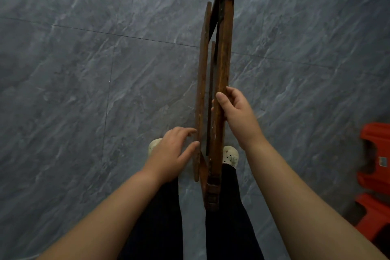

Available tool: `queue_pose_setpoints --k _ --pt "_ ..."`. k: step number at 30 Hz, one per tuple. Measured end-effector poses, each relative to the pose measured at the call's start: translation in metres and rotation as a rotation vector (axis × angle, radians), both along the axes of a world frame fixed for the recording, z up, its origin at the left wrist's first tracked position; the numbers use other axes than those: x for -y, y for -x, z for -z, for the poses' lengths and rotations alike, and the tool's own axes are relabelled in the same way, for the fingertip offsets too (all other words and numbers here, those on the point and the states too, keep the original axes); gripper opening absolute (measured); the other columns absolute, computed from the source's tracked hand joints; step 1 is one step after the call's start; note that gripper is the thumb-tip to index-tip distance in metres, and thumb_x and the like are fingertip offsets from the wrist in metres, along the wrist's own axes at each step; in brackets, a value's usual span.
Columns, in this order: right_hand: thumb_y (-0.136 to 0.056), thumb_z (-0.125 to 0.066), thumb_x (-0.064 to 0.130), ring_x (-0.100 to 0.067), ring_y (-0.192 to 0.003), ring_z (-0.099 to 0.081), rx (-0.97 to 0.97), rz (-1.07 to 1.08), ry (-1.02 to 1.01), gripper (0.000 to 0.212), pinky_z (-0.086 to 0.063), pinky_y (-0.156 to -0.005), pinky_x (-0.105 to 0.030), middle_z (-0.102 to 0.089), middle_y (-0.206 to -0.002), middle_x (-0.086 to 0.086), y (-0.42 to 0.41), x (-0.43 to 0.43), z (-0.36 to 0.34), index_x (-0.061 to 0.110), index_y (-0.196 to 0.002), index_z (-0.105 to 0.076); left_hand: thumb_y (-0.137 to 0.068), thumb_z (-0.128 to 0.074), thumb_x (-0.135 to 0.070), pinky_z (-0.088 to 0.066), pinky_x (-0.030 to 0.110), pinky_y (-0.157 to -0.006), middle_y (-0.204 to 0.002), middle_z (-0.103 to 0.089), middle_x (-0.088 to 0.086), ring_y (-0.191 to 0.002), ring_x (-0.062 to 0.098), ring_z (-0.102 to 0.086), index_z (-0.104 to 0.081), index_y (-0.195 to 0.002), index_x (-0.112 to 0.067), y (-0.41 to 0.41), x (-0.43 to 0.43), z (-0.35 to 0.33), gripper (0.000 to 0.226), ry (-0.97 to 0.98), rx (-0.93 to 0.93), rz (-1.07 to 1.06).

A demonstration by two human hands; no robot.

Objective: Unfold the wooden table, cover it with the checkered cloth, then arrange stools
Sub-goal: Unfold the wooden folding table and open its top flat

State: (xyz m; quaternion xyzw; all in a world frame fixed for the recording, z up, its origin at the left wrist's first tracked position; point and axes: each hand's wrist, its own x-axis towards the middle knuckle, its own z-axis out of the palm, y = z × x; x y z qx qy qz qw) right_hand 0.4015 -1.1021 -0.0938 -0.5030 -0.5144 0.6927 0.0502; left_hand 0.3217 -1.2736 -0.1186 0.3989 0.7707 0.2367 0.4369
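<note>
The folded wooden table (pixel 221 59) stands on edge in front of me, seen from above as a narrow stack of brown boards and slats running away from my feet. My right hand (pixel 236 112) grips its thick right-hand board, thumb on top and fingers wrapped underneath. My left hand (pixel 175 150) is just left of the thin left board, fingers spread, fingertips touching or almost touching its edge. Red plastic stools (pixel 375 154) stand at the right edge of the view. No checkered cloth is in sight.
Grey marbled floor tiles (pixel 84 91) stretch all around to the left and ahead. My legs in dark trousers and my pale shoes (pixel 230 155) are directly below the table's near end.
</note>
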Motion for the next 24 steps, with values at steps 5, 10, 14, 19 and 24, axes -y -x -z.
queue_pose_setpoints --k 5,10,14,19,24 --pt "-0.095 -0.046 0.035 -0.014 -0.092 -0.062 0.072 0.005 -0.298 0.039 -0.052 -0.081 -0.032 -0.063 -0.104 -0.002 -0.008 0.012 0.011 0.015 -0.128 -0.045 -0.092 -0.027 -0.05 -0.03 0.03 -0.108 -0.137 -0.05 0.002 -0.128 0.019 -0.044 -0.042 -0.141 -0.02 0.022 -0.014 0.035 0.06 -0.029 -0.32 0.502" --pt "-0.097 -0.041 0.033 -0.014 -0.089 -0.058 0.1 0.092 -0.442 0.038 -0.049 -0.076 -0.027 -0.058 -0.101 -0.002 -0.015 0.013 0.019 0.012 -0.129 -0.045 -0.099 -0.032 -0.041 0.003 0.033 -0.116 -0.159 -0.011 0.002 -0.147 0.02 -0.006 -0.01 -0.151 -0.022 0.021 -0.043 0.074 0.059 0.005 -0.462 0.953" --pt "-0.094 -0.039 0.043 -0.019 -0.094 -0.059 0.109 0.062 -0.456 0.047 -0.051 -0.083 -0.036 -0.059 -0.104 -0.003 -0.019 0.01 0.02 0.013 -0.13 -0.044 -0.099 -0.031 -0.039 0.013 0.036 -0.112 -0.16 0.001 0.005 -0.146 0.023 0.007 0.001 -0.15 -0.019 0.017 -0.069 0.093 0.064 0.035 -0.587 1.171" --pt "-0.097 -0.04 0.035 -0.023 -0.101 -0.061 0.114 0.089 -0.444 0.041 -0.052 -0.087 -0.038 -0.062 -0.108 -0.008 -0.028 0.003 0.015 0.011 -0.13 -0.046 -0.096 -0.04 -0.043 0.013 0.044 -0.113 -0.16 -0.001 0.009 -0.146 0.028 0.008 -0.008 -0.151 -0.021 0.019 -0.093 0.107 0.068 -0.042 -0.713 1.28" --pt "-0.098 -0.041 0.031 -0.021 -0.098 -0.061 0.092 0.1 -0.424 0.039 -0.052 -0.085 -0.033 -0.061 -0.103 -0.005 -0.039 -0.007 0.014 0.006 -0.128 -0.047 -0.093 -0.042 -0.05 0.013 0.045 -0.115 -0.16 -0.002 0.008 -0.145 0.027 0.012 -0.012 -0.151 -0.019 0.021 -0.118 0.113 0.073 -0.093 -0.731 1.333"
